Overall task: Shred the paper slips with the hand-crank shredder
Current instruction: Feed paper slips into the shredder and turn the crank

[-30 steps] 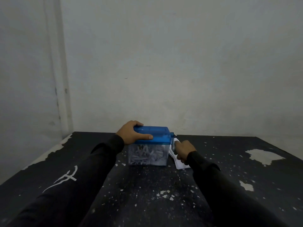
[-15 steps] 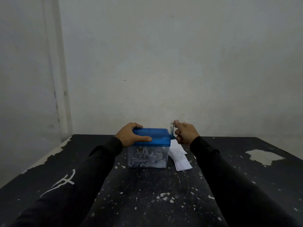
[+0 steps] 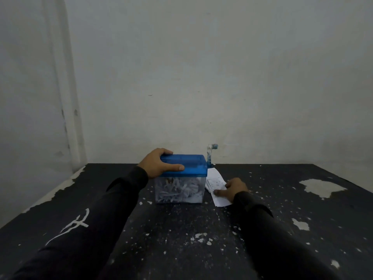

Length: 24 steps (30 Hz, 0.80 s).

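On the table (image 3: 181, 239):
Left hand (image 3: 157, 165): grasps shredder (image 3: 182, 176) lid.
Right hand (image 3: 235, 187): fingers flat, released, pressing paper slips (image 3: 217, 184).

blue-lidded shredder (image 3: 182, 170), white slips (image 3: 217, 182), white-flecked black table (image 3: 181, 239)

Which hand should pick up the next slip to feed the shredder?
Right. The right hand already rests on the paper slips beside the shredder, its crank free. The left hand holds the blue lid, steadying the box.
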Each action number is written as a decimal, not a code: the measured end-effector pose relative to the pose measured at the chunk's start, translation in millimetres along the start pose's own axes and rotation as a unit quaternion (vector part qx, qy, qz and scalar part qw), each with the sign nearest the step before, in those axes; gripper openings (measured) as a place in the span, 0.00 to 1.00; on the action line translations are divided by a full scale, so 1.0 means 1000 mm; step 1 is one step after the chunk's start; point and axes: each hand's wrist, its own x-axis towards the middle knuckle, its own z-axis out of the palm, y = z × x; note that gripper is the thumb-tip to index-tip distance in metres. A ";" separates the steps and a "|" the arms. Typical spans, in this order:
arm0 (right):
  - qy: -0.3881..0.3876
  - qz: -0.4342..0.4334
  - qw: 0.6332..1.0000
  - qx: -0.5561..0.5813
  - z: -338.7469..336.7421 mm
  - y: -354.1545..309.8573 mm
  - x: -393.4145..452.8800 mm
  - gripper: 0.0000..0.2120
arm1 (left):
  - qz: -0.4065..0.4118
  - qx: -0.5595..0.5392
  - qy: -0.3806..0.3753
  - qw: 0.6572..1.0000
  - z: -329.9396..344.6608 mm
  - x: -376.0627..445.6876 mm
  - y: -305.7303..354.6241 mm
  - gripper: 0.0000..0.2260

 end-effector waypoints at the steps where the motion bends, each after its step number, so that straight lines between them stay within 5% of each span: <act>1: 0.004 0.002 1.000 0.018 -0.001 0.000 -0.001 0.29 | -0.001 -0.003 0.000 1.000 0.001 -0.001 -0.001 0.39; 8: 0.049 0.010 0.991 0.122 -0.007 0.005 -0.001 0.07 | -0.001 -0.004 -0.002 1.000 -0.001 -0.002 0.002 0.35; 14: 0.087 -0.038 0.988 0.121 -0.017 0.009 -0.004 0.07 | -0.001 -0.003 -0.012 1.000 -0.002 -0.003 0.002 0.38; 20: 0.187 -0.131 0.909 0.347 -0.033 -0.011 -0.021 0.16 | 0.010 0.010 -0.027 1.000 -0.004 -0.007 0.005 0.46; 24: 0.231 -0.187 0.887 0.353 -0.041 -0.026 -0.031 0.07 | 0.012 0.025 -0.025 0.999 -0.004 -0.007 0.007 0.50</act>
